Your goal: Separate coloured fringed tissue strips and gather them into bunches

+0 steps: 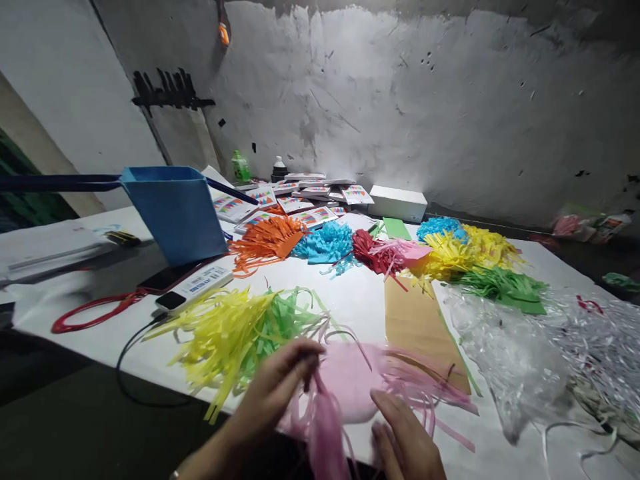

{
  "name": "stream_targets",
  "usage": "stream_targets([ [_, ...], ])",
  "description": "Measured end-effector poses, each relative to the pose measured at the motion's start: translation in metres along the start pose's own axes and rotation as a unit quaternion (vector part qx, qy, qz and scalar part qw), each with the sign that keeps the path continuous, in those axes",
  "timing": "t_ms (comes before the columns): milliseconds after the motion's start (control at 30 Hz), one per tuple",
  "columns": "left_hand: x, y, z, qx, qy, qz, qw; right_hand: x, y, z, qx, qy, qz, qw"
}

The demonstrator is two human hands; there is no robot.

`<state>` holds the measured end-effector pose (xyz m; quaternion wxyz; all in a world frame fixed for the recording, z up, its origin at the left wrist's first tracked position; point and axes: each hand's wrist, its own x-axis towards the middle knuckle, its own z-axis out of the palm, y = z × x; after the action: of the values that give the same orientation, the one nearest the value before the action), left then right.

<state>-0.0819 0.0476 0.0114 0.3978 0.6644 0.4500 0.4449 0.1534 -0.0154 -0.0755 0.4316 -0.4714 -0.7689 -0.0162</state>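
At the table's front edge lies a sheet of pink fringed paper [350, 383], cut into thin strips on both sides. My left hand [287, 373] is closed on some of its strips, which hang blurred below the fingertips. By the lower right of the sheet is my right hand [407, 437], fingers stretched out and apart; whether it touches the paper I cannot tell. Left of my hands lie yellow paper fringe [220, 333] and light green fringe [277, 320], spread loosely. A brown cardboard piece [420, 320] lies partly under the pink strips.
Orange fringe [270, 240], blue fringe [327, 241], and dark red fringe [373, 252] line the back. Clear plastic bags [505, 353] cover the right. A blue bin [175, 213], a white power bank [200, 288] with a cable, and a red ring handle [95, 313] are left.
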Motion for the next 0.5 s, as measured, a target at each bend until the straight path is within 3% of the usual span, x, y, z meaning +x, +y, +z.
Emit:
stream_targets([
  [67, 0.034, 0.005, -0.047, 0.092, 0.063, 0.007, 0.994, 0.013, 0.007, 0.007, -0.039, -0.025, -0.045, 0.998],
  [133, 0.062, 0.011, -0.083, 0.209, 0.144, 0.053, 0.966, 0.023, 0.015, 0.014, -0.068, -0.043, -0.086, 0.993],
  [200, 0.075, 0.015, -0.093, 0.305, 0.218, 0.119, 0.919, 0.027, 0.022, 0.018, -0.092, -0.037, -0.115, 0.988],
  [233, 0.074, 0.014, -0.087, 0.327, 0.217, 0.147, 0.908, 0.026, 0.025, 0.019, -0.107, -0.033, -0.127, 0.986],
  [300, 0.059, 0.009, -0.052, 0.318, 0.118, 0.184, 0.923, 0.019, 0.03, 0.018, -0.147, -0.026, -0.147, 0.978],
  [367, 0.036, -0.002, -0.004, 0.273, -0.099, 0.201, 0.936, 0.009, 0.034, 0.013, -0.183, -0.025, -0.164, 0.969],
  [433, 0.022, -0.015, 0.037, 0.266, -0.273, 0.224, 0.897, -0.003, 0.036, 0.004, -0.202, -0.038, -0.193, 0.959],
  [500, 0.023, -0.028, 0.059, 0.317, -0.306, 0.194, 0.877, -0.014, 0.037, -0.006, -0.21, -0.047, -0.202, 0.956],
])
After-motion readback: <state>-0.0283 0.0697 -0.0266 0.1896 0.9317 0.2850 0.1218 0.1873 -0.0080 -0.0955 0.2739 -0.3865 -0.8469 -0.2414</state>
